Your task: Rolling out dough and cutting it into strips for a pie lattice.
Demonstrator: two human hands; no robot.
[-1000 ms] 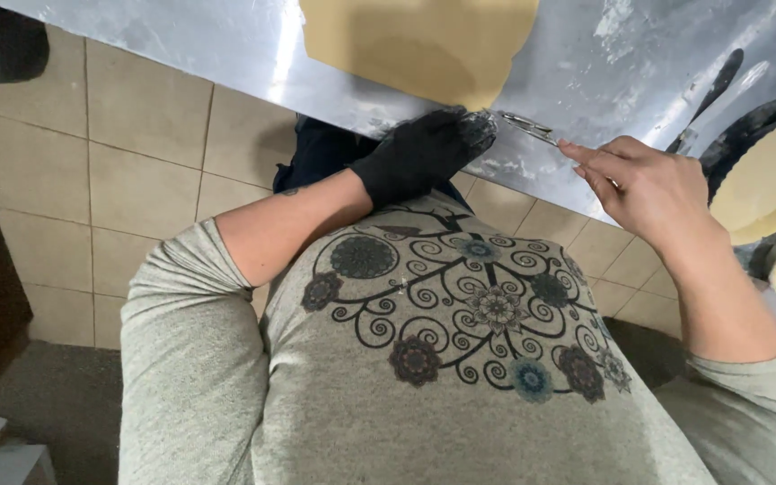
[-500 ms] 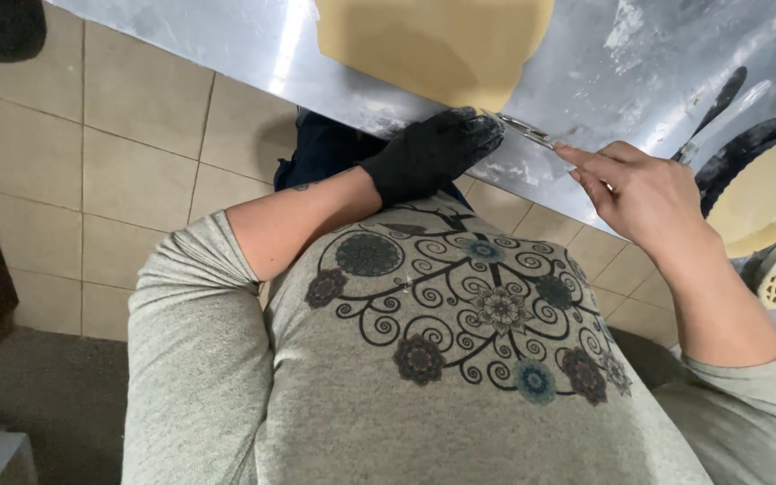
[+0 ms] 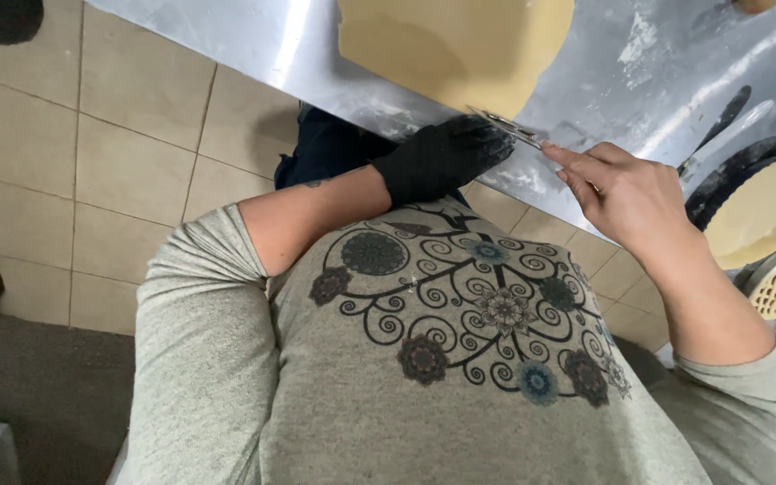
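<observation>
My gloved left hand (image 3: 442,160) curls at the bench (image 3: 253,40) edge, its fingers touching the blade (image 3: 507,128) tip. My bare right hand (image 3: 629,189) grips the blade's other end. The dough (image 3: 455,49) lies just beyond.

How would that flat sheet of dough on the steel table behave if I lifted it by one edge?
The dough sheet looks thin and wide, so it would probably droop and stretch, perhaps tear. Flour streaks on the steel table suggest it may slide rather than stick. The right hand holds a thin metal blade that could free its edge.
</observation>
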